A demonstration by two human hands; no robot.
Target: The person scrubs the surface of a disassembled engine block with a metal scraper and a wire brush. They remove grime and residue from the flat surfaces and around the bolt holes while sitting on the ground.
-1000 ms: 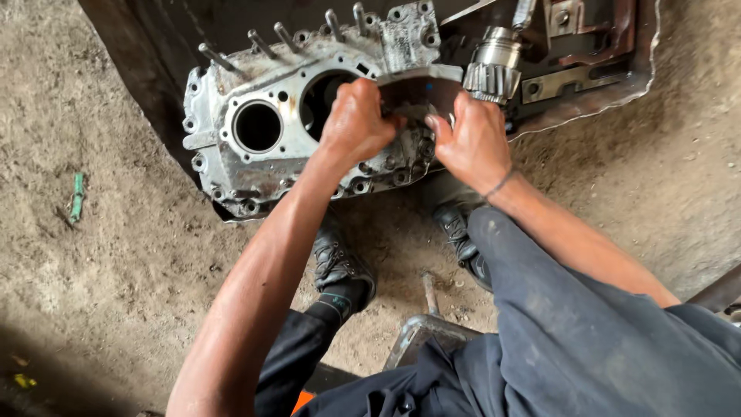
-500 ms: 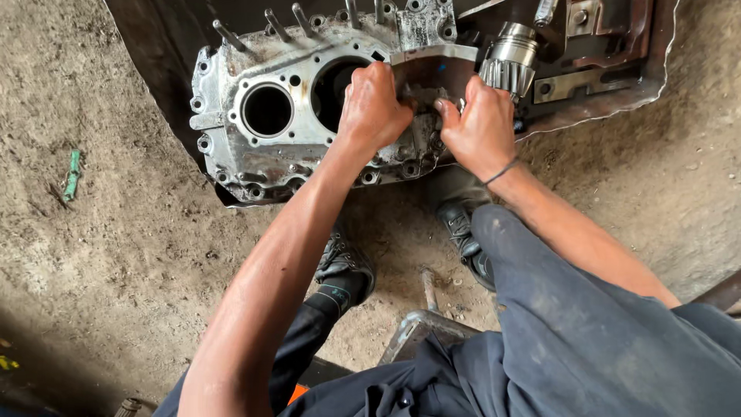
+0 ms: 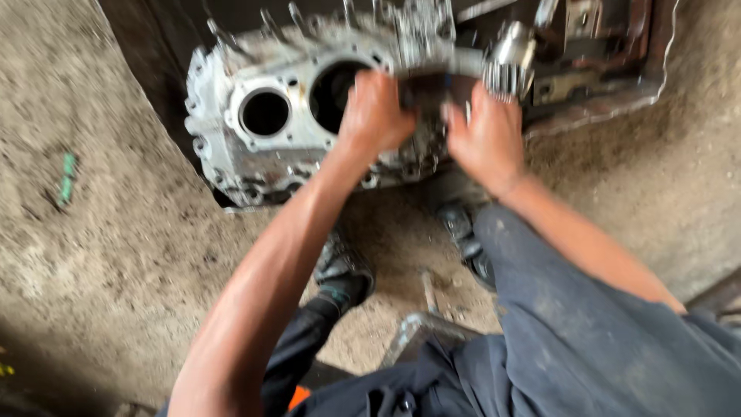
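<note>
A grey aluminium gearbox housing (image 3: 255,147) with two round bores lies on a dark metal sheet on the ground. Both hands grip a dark curved metal part (image 3: 432,86) at the housing's right end. My left hand (image 3: 376,112) is closed on its left side, next to the larger bore. My right hand (image 3: 486,135) is closed on its right side, just below a toothed gear shaft (image 3: 509,58). The picture is blurred by motion, so the dark part's exact shape is unclear.
The dark sheet (image 3: 602,100) has a wavy raised edge at the right and carries rusty metal pieces (image 3: 594,31). Dirt ground surrounds it. A small green object (image 3: 68,177) lies at the left. My black shoes (image 3: 343,270) stand below the housing, with a metal tool (image 3: 421,328) between my legs.
The view has shifted slightly and blurred. Both hands stay on the dark part at the housing's right end and have moved a little apart on it.
</note>
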